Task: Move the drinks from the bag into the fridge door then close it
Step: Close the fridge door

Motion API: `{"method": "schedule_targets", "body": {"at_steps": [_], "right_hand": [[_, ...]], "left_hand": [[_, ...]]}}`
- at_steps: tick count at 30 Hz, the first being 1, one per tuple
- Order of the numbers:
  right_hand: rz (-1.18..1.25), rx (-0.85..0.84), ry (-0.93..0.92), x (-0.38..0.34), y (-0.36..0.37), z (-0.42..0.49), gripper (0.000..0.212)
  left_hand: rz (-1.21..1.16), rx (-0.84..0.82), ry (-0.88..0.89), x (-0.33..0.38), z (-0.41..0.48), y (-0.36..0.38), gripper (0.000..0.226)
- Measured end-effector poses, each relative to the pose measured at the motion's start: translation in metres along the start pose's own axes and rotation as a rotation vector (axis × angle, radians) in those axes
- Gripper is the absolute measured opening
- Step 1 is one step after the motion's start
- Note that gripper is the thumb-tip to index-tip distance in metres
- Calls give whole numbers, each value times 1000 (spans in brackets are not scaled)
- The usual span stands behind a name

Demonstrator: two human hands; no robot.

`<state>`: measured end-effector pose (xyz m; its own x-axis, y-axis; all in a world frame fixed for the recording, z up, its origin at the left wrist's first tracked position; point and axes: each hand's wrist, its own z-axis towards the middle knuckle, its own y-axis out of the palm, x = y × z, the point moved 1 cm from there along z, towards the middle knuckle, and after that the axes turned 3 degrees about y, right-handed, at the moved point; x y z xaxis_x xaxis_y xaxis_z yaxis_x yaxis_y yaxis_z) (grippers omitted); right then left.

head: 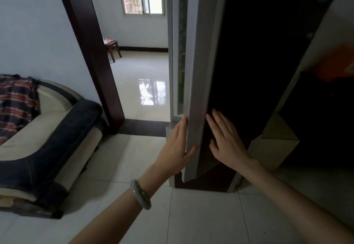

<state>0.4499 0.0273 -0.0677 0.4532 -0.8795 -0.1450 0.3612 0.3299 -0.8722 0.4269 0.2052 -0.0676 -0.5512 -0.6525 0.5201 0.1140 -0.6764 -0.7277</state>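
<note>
While the fridge door (193, 82) stands seen edge-on, slightly ajar, both hands are laid flat against it. The left hand (177, 146) is spread open on its grey edge, a bangle (140, 194) worn at the wrist; the right hand (226, 140) is pressed open-palmed on its dark front. Drinks and bag cannot be seen.

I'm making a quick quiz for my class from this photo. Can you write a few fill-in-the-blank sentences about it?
1. Both hands lie on the fridge door with fingers ____, not curled in a grip.
2. The bracelet sits on the ____ wrist.
3. The sofa stands on the person's ____ side.

Missing words: flat; left; left
</note>
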Motion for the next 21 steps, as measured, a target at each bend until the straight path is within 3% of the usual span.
{"method": "schedule_targets", "body": {"at_steps": [9, 21], "right_hand": [[-205, -96, 14, 12, 33, 91, 86], [-239, -81, -34, 44, 88, 184, 89]], "left_hand": [[96, -52, -56, -81, 63, -23, 98], [24, -50, -186, -166, 156, -24, 100]]}}
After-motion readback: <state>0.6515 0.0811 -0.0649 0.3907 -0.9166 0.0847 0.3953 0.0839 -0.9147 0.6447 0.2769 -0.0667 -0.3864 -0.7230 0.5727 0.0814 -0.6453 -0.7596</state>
